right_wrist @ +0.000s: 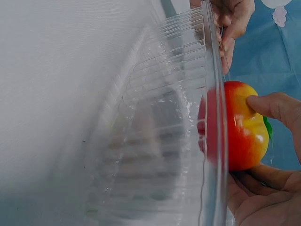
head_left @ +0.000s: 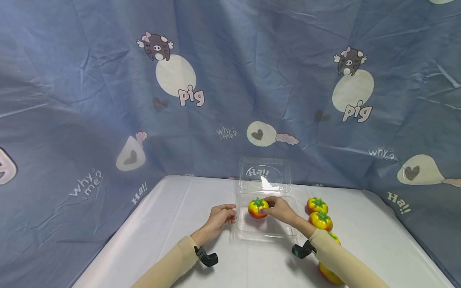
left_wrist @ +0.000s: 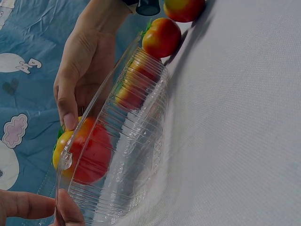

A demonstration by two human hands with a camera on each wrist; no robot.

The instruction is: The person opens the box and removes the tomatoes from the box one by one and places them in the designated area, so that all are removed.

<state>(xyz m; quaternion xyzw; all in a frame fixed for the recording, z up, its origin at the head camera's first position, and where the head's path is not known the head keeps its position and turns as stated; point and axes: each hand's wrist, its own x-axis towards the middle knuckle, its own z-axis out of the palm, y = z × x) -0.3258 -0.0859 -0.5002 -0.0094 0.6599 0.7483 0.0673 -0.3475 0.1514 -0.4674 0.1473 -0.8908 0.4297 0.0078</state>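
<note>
My right hand (head_left: 282, 211) holds a glossy red-and-yellow tomato (head_left: 256, 209) with a green leafy top, thumb on one side and fingers on the other. The tomato is over the base of a clear plastic clamshell box (head_left: 245, 229), its lower part seen through the wall in the right wrist view. At the box's left side, my left hand (head_left: 219, 218) pinches the rim between thumb and finger, as the left wrist view shows. The hinged lid (head_left: 284, 188) stands raised at the back.
To the right of the box, several more tomatoes (head_left: 320, 221) lie in a row on the white-covered table (head_left: 201, 200), partly hidden by the right forearm. A blue printed curtain (head_left: 223, 72) hangs behind the table. Each wrist carries a black camera mount (head_left: 206, 257).
</note>
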